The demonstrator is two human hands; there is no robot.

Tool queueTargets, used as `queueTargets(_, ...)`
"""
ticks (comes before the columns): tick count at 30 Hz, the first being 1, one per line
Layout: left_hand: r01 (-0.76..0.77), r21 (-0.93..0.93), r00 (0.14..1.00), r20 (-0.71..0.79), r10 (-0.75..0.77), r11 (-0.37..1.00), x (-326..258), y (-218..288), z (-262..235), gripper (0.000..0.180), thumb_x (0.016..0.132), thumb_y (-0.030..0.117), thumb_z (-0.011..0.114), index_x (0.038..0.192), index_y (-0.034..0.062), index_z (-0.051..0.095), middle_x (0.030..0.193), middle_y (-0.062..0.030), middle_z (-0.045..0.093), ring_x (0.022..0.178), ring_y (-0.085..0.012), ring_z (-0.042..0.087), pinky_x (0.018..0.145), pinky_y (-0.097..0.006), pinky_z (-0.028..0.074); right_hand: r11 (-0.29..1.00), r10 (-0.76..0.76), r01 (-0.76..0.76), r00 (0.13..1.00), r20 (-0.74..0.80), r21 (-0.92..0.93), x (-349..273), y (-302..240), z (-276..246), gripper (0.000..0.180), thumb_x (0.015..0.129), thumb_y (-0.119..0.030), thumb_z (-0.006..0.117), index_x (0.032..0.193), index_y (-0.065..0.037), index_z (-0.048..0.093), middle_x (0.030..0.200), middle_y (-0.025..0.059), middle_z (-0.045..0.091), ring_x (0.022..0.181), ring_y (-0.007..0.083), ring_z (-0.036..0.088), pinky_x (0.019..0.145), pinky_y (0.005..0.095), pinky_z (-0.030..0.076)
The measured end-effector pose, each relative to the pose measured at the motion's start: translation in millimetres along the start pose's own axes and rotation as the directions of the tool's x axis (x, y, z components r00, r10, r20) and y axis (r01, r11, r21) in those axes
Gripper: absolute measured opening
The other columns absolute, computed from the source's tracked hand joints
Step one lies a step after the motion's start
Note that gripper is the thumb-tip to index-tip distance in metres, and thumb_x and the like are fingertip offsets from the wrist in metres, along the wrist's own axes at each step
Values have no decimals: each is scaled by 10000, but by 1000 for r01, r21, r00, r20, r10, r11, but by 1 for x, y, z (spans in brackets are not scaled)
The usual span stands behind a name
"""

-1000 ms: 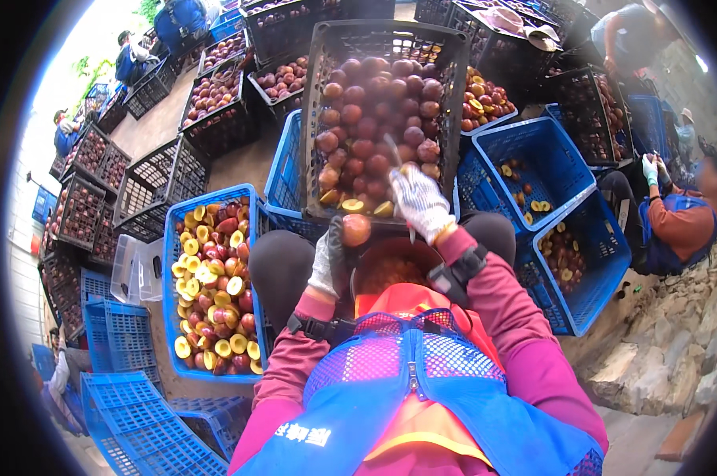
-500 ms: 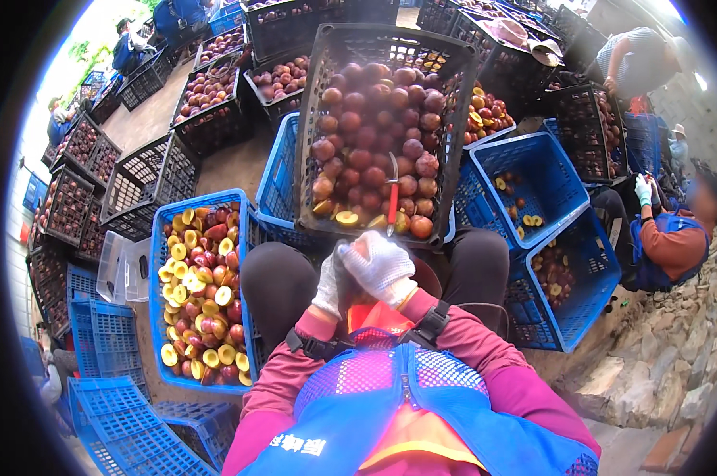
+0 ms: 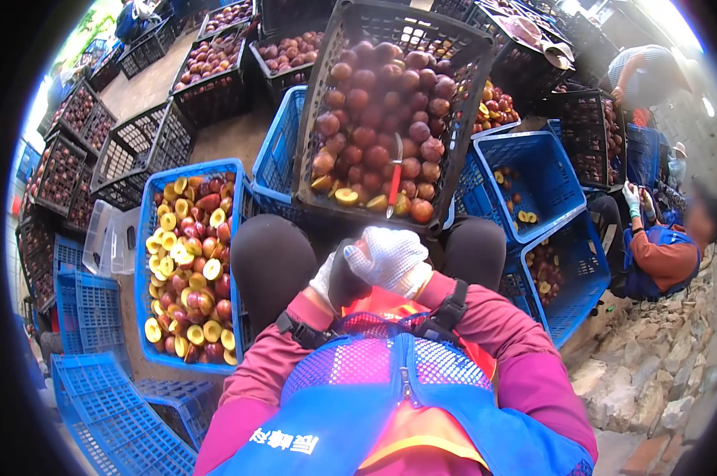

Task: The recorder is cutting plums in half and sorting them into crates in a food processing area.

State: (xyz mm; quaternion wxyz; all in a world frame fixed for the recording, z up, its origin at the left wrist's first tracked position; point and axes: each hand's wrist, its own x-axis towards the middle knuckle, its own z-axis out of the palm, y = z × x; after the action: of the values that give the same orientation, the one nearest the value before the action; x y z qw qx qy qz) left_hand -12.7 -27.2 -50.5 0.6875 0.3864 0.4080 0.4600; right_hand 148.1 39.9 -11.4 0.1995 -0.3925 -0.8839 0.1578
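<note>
My right hand (image 3: 394, 258), in a white knit glove, is closed with its fingers curled against my left hand (image 3: 324, 283). The left wears a white glove with a dark grey area toward the fingers; its fingertips are hidden behind the right hand. Whether anything is pinched between them I cannot make out. Both hands are over my lap, just below a tilted black crate (image 3: 301, 170) of whole plums (image 3: 366, 136). A curved knife with a red handle (image 3: 395, 184) rests on those plums, near a few cut halves (image 3: 346, 196).
A blue crate (image 3: 146, 262) of halved plums stands by my left knee. Two blue crates (image 3: 578, 202) with some fruit are right of my knee. Black plum crates (image 3: 207, 101) and blue crates (image 3: 116, 408) surround me. Another person (image 3: 666, 258) sits at the right.
My hands have stayed together, with the right hand shifting slightly right and more dark grey showing on the left glove. The view has tilted a little. The knife rests in place.
</note>
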Motion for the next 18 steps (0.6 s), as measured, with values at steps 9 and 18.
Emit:
queueTargets(9,-564,566,818,278,504,602,-6,7,1,722,745,11,759,1456,29,636,1122,-148,735,987,-344,708,887,-433,583,977,-180,175,983,-30,-124,-8,-10,-18,341,929,-426,803,865,-96,745,722,146,729,621,393,739,577,495,597)
queueTargets(18,9,72,1000,7,-9,997,-18,19,12,512,1143,522,483,1335,83,663,1020,-83,740,798,-208,687,684,-364,521,986,-124,127,992,-30,110,-14,-20,-43,391,947,-486,810,1043,-115,739,877,173,773,763,386,779,677,492,622)
